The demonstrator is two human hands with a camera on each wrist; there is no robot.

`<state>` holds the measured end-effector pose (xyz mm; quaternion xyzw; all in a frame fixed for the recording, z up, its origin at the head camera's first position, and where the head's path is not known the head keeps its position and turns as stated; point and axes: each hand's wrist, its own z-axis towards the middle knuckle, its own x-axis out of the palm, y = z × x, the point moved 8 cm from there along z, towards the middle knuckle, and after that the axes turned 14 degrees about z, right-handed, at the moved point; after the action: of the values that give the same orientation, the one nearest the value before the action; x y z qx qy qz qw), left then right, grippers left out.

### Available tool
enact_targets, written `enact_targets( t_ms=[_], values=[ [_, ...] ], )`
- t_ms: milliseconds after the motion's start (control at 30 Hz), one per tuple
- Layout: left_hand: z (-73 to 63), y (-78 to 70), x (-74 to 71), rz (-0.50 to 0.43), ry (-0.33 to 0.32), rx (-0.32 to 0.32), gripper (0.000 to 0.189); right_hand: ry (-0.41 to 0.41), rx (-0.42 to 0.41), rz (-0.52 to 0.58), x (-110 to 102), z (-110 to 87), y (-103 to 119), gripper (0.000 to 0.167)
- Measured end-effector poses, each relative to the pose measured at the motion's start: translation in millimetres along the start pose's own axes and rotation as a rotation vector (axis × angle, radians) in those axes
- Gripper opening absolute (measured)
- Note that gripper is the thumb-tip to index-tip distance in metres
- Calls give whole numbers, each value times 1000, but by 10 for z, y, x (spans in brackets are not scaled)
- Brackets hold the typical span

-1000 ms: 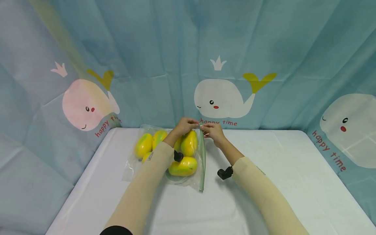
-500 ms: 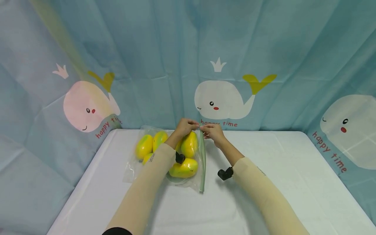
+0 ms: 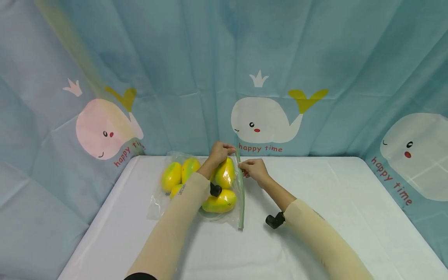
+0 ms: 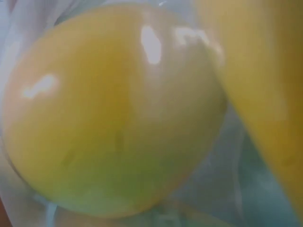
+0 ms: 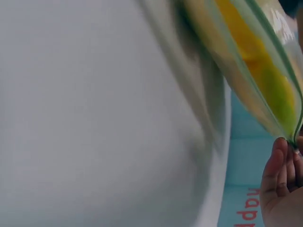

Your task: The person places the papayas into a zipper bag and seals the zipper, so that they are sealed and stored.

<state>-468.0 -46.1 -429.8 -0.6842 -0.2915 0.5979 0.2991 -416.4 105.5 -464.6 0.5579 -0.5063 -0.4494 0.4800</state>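
Observation:
A clear zip bag [image 3: 229,218] with a green zip strip [image 3: 242,202] lies on the table, holding several yellow-green mangoes [image 3: 171,177]. At the bag's far right corner, my left hand [image 3: 219,152] pinches its edge beside the strip's end. My right hand [image 3: 255,170] pinches the strip a little nearer to me. The right wrist view shows the right hand's fingers [image 5: 279,163] at the strip, with the two green lines of the mouth parted above them. A mango [image 4: 113,113] under plastic fills the left wrist view. My left forearm hides part of the bag's middle.
The bag lies on a white-covered table [image 3: 315,202], close to its far edge. Behind it hangs a blue curtain [image 3: 189,77] printed with whales. A small black wrist camera [image 3: 275,220] hangs at the right sleeve, another [image 3: 216,189] at the left.
My right hand has slid along the green strip from the far corner towards me. The left hand stays at the corner, and the mangoes keep their places.

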Motion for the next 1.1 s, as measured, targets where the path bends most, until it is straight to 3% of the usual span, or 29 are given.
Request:
enact_targets(
  t_ms=[333,733,933,1100],
  values=[
    [-33,-4,2,-2,-22,-32,21,117,91,-33,20,-545,-289,23],
    [-39,36,-8,-172,-16,-129,21,387,175,-122,49,-1294,-572,20],
    [-62,55,-26,-216,-67,-163,20,447,169,-156,-55,-1397,-525,22],
    [-83,3,59,-223,-37,-169,19,485,198,-169,-93,-1420,-527,26]
  ],
)
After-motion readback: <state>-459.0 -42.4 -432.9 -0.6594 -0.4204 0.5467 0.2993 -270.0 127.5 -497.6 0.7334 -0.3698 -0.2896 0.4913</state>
